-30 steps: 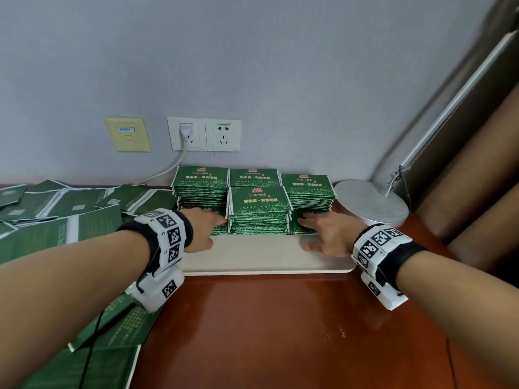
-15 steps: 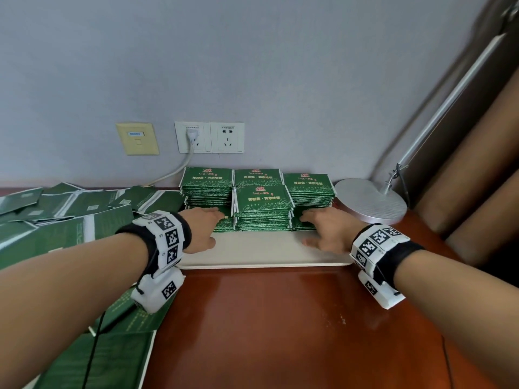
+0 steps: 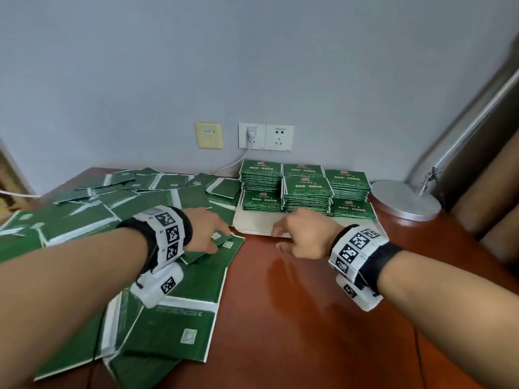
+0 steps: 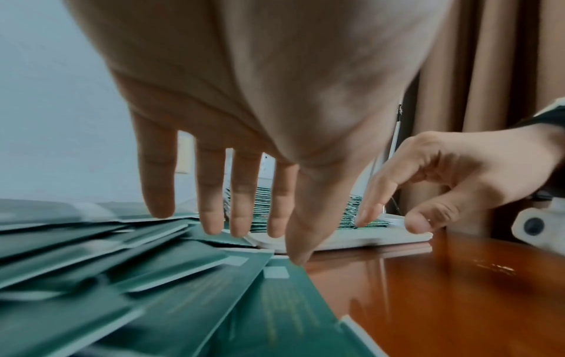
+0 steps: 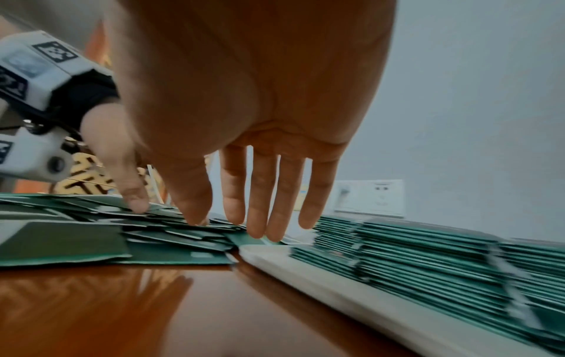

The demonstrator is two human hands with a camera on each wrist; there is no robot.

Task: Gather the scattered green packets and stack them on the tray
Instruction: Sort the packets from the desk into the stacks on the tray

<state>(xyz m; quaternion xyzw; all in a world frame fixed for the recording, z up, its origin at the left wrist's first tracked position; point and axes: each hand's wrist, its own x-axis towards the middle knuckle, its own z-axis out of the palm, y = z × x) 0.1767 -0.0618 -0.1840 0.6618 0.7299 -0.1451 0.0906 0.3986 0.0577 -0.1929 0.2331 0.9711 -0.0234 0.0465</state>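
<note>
Several stacks of green packets (image 3: 306,192) stand on the white tray (image 3: 261,224) by the wall. Loose green packets (image 3: 112,209) lie scattered over the table's left side. My left hand (image 3: 219,234) reaches over the pile's right edge, just left of the tray. Its fingers (image 4: 244,217) are straight and spread, and the thumb tip touches a packet (image 4: 275,289). My right hand (image 3: 280,237) hovers at the tray's front edge, empty. In the right wrist view its fingers (image 5: 260,205) hang straight above the tray corner (image 5: 321,277).
A round metal lamp base (image 3: 405,203) sits right of the tray, its pole slanting up. Wall sockets (image 3: 265,136) with a plugged white cable are behind the stacks. Brown curtains (image 3: 491,192) close the right side. Bare red-brown table (image 3: 309,318) lies in front.
Both hands have come off the stacks on the tray. The left one moved left onto the loose packets, the right one drew back to the tray's front edge. The view swung left.
</note>
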